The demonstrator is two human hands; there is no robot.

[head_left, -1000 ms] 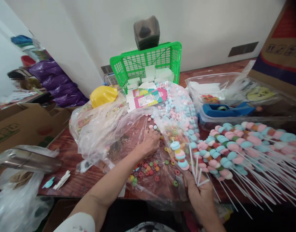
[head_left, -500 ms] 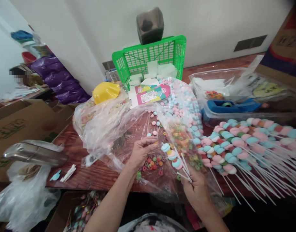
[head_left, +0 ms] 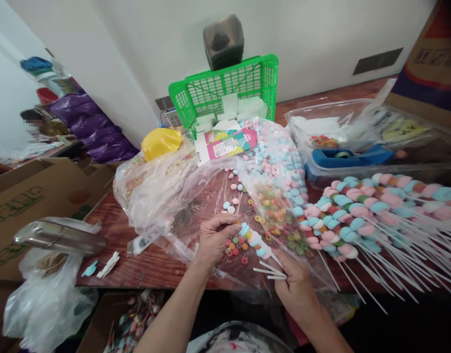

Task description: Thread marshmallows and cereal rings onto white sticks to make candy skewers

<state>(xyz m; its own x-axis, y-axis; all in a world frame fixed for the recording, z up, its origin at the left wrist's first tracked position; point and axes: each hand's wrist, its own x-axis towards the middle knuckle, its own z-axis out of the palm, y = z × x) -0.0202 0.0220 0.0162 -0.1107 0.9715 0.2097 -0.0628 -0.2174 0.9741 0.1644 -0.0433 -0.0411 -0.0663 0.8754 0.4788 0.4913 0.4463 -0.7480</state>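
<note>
My right hand (head_left: 293, 279) is closed around several bare white sticks (head_left: 269, 270) and one stick threaded with pastel marshmallows (head_left: 252, 238) and small coloured rings. This candy skewer tilts up to the left. At its upper tip, my left hand (head_left: 216, 240) pinches a small orange piece, apparently a candy ring, mostly hidden by the fingers. Loose candy rings (head_left: 237, 246) lie on clear plastic just beyond the left hand. More rings (head_left: 275, 211) and pink and blue marshmallows (head_left: 277, 152) spread behind the hands.
Finished candy skewers (head_left: 361, 215) are piled at right, sticks overhanging the table edge. Behind stand a green basket (head_left: 230, 81), white boxes and a clear tub with a blue tape dispenser (head_left: 352, 156). A steel flask (head_left: 63, 238) and plastic bags (head_left: 155, 196) are at left.
My left hand has come up to the skewer's tip, closing the earlier gap. My right hand has tilted the skewer and sticks further to the left.
</note>
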